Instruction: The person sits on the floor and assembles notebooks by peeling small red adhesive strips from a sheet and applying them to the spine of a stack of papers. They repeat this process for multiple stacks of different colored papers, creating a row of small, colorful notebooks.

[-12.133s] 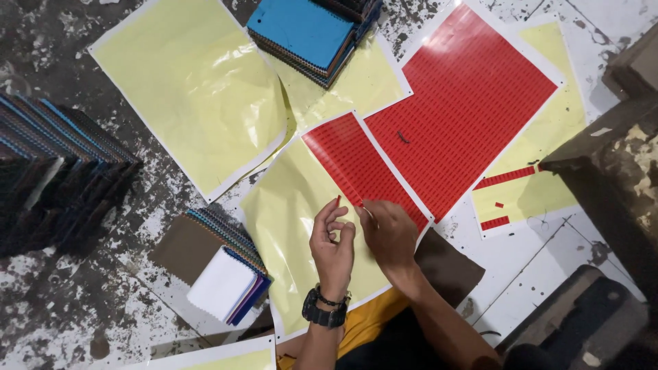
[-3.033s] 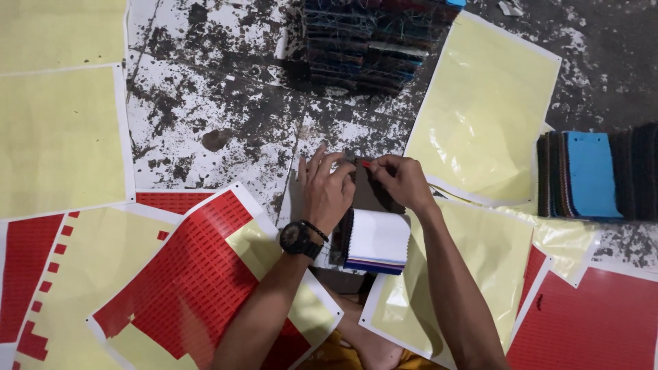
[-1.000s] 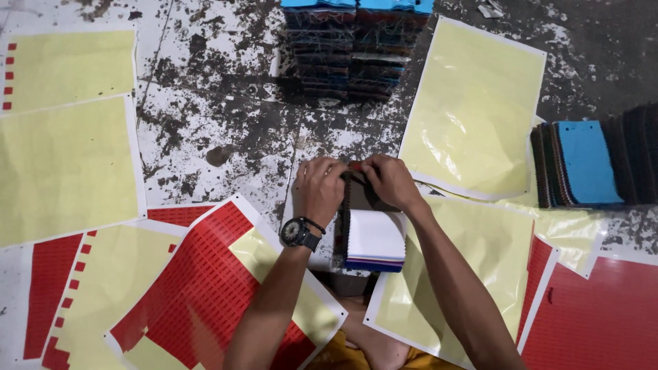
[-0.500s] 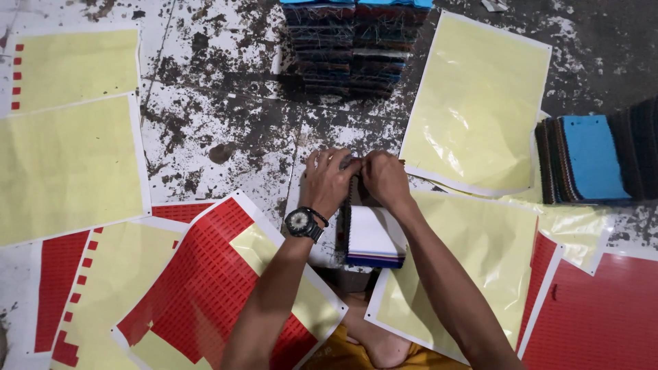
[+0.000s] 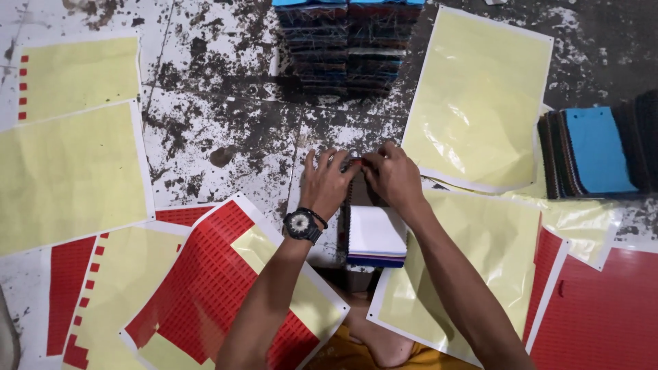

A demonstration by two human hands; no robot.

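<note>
stained floor [image 5: 226,116] | both hands pinch red sticker [image 5: 356,162] | over swatch book [image 5: 373,229]

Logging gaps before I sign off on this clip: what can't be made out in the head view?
- What the fingertips pinch: a small red bit shows between the left hand and right hand, too small to identify.
- Top of the small booklet: covered by both hands.
- Print on the red sticker sheet: too small to make out.
- Dark stack: cut off by the top edge.
- Blue-topped stack: runs off the right edge.
</note>
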